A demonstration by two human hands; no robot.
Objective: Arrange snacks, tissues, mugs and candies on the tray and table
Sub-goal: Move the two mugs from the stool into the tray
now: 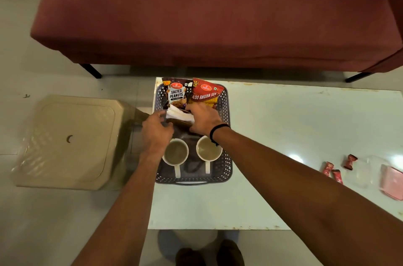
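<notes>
A dark perforated tray (227, 169) sits at the left end of the pale table (283, 126). At its far end lean a salted peanuts packet (177, 92) and a red aloo bhujia sev packet (205, 94). White tissues (180, 114) in a brown holder stand in the tray's middle. My left hand (156, 132) and my right hand (204, 118) grip that holder from either side. Two white mugs, one left (176, 152) and one right (208, 149), hold a pale drink at the near end. Red candies (333, 169) lie on the table at the right.
A maroon sofa (218, 15) fills the far side behind the table. A beige plastic stool (72, 141) stands on the floor left of the tray. A clear lid and a pink box (391, 180) rest at the table's right edge. My feet show below the near edge.
</notes>
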